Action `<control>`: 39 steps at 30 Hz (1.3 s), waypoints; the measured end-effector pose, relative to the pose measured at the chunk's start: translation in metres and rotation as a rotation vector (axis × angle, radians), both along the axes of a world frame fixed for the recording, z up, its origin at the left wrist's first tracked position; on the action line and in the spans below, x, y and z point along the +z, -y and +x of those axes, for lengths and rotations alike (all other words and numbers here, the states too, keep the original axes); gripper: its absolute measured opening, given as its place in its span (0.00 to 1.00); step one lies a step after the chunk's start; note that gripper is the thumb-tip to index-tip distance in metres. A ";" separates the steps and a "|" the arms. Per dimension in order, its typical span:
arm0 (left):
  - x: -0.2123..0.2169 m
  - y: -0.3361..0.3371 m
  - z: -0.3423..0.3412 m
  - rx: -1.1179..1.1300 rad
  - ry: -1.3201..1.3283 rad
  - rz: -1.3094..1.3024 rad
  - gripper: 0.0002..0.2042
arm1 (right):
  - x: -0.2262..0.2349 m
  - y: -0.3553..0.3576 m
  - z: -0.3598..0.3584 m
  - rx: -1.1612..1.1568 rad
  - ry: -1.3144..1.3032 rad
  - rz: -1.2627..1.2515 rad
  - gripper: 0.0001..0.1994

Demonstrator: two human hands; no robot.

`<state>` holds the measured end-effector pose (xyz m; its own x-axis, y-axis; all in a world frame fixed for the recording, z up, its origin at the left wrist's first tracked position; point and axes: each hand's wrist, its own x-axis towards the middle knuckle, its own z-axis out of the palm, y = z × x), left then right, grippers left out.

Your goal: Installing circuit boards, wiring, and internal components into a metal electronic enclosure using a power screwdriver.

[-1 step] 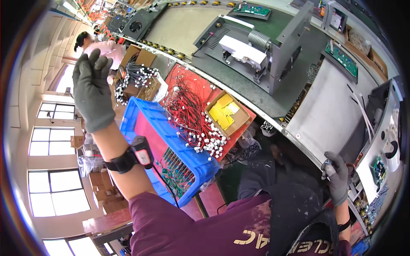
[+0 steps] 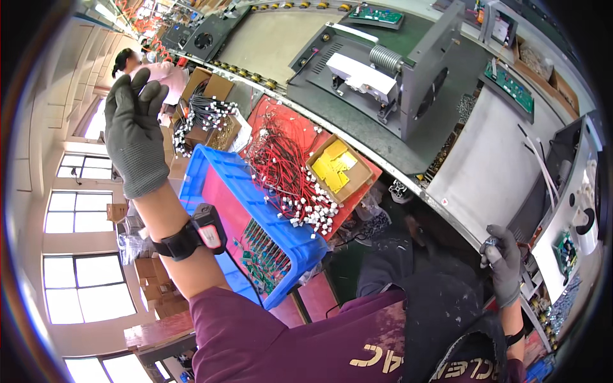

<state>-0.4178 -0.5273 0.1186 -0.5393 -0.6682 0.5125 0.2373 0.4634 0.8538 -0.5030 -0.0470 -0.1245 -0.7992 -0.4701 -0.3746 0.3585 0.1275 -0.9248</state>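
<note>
Right hand (image 2: 504,265) in grey glove, at four o'clock, pinches a small silver metal part (image 2: 490,243) by the bench edge; left hand (image 2: 135,137) raised open at ten o'clock, above the blue plastic crate (image 2: 211,191)

No change in view

The left hand (image 2: 133,133) and right hand (image 2: 504,260) sit exactly as in the earlier picture.

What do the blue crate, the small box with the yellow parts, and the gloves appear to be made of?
Blue crate: likely moulded plastic, with a smooth, even colour and slotted walls. Small box: looks like plain brown cardboard, matte, with folded flaps. The yellow parts inside are too small to judge. Gloves on the left hand and right hand: grey knit fabric, matte, possibly coated; I cannot tell.
</note>
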 end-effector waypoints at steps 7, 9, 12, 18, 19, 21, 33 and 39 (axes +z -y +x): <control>-0.112 -0.191 -0.018 -0.304 0.532 0.165 0.20 | 0.009 -0.060 0.001 0.063 -0.037 -0.079 0.14; -0.160 -0.264 -0.023 -0.559 0.481 0.660 0.17 | 0.011 -0.091 -0.001 0.090 -0.050 -0.094 0.14; -0.204 -0.356 -0.027 -0.708 0.477 0.908 0.13 | 0.008 -0.131 0.005 0.052 -0.044 -0.161 0.16; -0.241 -0.471 -0.026 -0.833 0.577 0.959 0.08 | -0.011 -0.195 0.018 -0.014 0.093 -0.151 0.12; -0.244 -0.483 -0.026 -0.846 0.574 0.969 0.08 | -0.013 -0.205 0.017 -0.007 0.090 -0.135 0.12; -0.250 -0.503 -0.027 -0.870 0.613 0.952 0.08 | -0.020 -0.221 0.015 -0.061 0.172 -0.087 0.12; -0.290 -0.559 -0.037 -0.791 0.646 0.887 0.08 | -0.061 -0.256 0.019 -0.011 0.076 0.006 0.15; -0.294 -0.571 -0.036 -0.742 0.738 1.079 0.10 | -0.079 -0.279 0.026 0.111 -0.115 0.195 0.16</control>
